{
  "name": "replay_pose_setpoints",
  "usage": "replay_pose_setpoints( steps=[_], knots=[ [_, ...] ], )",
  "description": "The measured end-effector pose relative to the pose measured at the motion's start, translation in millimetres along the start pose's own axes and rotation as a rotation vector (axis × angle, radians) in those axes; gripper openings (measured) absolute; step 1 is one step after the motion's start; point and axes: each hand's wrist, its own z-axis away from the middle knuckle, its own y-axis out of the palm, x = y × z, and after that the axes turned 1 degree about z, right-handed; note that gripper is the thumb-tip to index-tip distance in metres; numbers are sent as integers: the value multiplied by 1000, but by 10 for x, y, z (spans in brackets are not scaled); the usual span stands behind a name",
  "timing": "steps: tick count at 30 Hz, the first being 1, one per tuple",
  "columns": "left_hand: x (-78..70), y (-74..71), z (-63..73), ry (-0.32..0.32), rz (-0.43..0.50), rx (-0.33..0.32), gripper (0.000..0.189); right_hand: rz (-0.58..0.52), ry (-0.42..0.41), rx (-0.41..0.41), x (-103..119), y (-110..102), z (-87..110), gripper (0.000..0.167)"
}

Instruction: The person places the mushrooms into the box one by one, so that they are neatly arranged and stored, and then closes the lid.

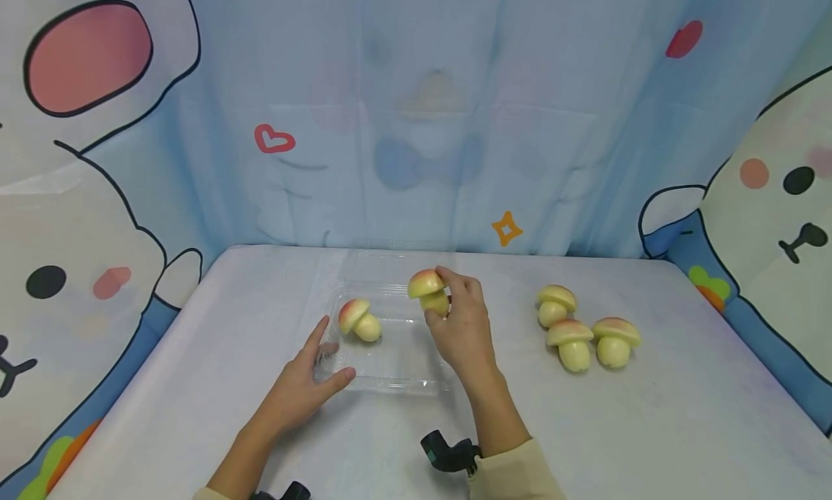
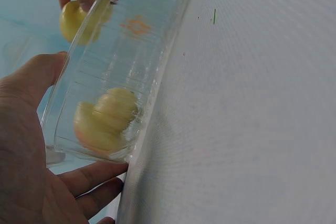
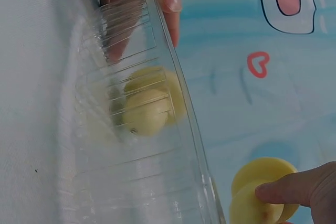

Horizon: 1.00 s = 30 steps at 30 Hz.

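My right hand [image 1: 463, 326] pinches a toy mushroom [image 1: 425, 284] with a red-tinged yellow cap, above the right part of a clear plastic box [image 1: 396, 383]. In the right wrist view its thumb presses the held mushroom's pale stem. Another mushroom [image 1: 354, 316] lies tilted inside the box on the left, also visible through the wall in the left wrist view. My left hand [image 1: 300, 386] rests against the box's front left corner, its thumb at the front rim [image 2: 59, 85] and its fingers along the left side. It grips nothing.
Three more toy mushrooms [image 1: 574, 345] stand close together on the white-covered table [image 1: 689, 413], right of the box. A blue cartoon curtain [image 1: 312, 66] hangs behind the table. Black wrist cameras [image 1: 448, 453] sit on both wrists.
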Motion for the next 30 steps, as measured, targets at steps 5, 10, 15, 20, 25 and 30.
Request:
replay_pose_setpoints(
  steps=[5,10,15,20,25,30],
  knots=[
    [-1,-6,4,2,2,-1,96,13,-5,2,5,46,6,65],
    [5,-7,4,3,4,-1,96,9,-12,5,0,85,18,65],
    [10,-10,8,7,3,-3,96,11,-14,12,-5,144,31,65],
    [11,-11,6,8,4,-3,96,27,-19,20,11,216,45,65],
    [11,-9,-1,7,8,-2,97,49,-45,16,8,272,55,65],
    [18,0,-4,9,9,-4,97,75,-87,11,-26,312,66,63]
  ],
)
